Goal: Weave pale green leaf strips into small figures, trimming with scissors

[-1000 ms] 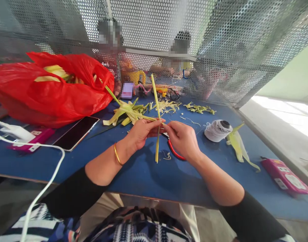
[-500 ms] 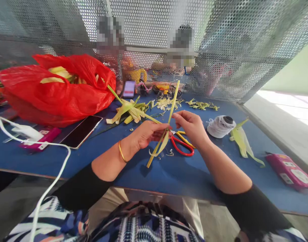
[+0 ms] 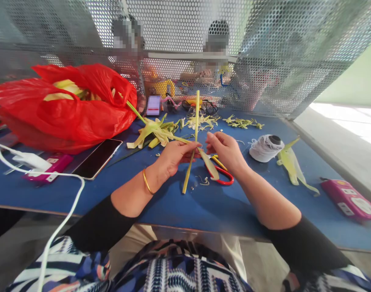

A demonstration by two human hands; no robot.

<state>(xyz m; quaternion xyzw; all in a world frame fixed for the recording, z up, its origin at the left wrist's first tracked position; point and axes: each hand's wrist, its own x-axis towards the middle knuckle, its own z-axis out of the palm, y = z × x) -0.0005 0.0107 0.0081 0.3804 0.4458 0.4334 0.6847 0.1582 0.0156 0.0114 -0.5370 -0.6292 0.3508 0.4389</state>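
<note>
My left hand point(image 3: 175, 157) pinches a long, pale yellow-green husk strip point(image 3: 197, 115), which looks like corn husk. It stands nearly upright and crosses a second strip point(image 3: 182, 140) slanting in from the left. A short, wider husk end point(image 3: 209, 163) hangs down to the right of the crossing. Just right of the strips is my right hand point(image 3: 226, 150), its fingers curled together; whether anything thin is between them is hidden. Below it on the table lie scissors point(image 3: 224, 177) with red and yellow handles, partly covered by the husk end and the hand.
A red plastic bag point(image 3: 91, 117) of husks bulges at the left. A phone point(image 3: 97, 159), a white cable point(image 3: 78, 194), a white thread spool point(image 3: 262, 149), loose husk point(image 3: 290, 162) and a pink pack point(image 3: 349, 198) lie around. A perforated metal screen point(image 3: 179, 28) closes the back, with people behind.
The long strip has swung from leaning right to nearly upright. The hanging husk end has moved from the left to the right of the crossing. My right hand has shifted slightly left and come off the strip.
</note>
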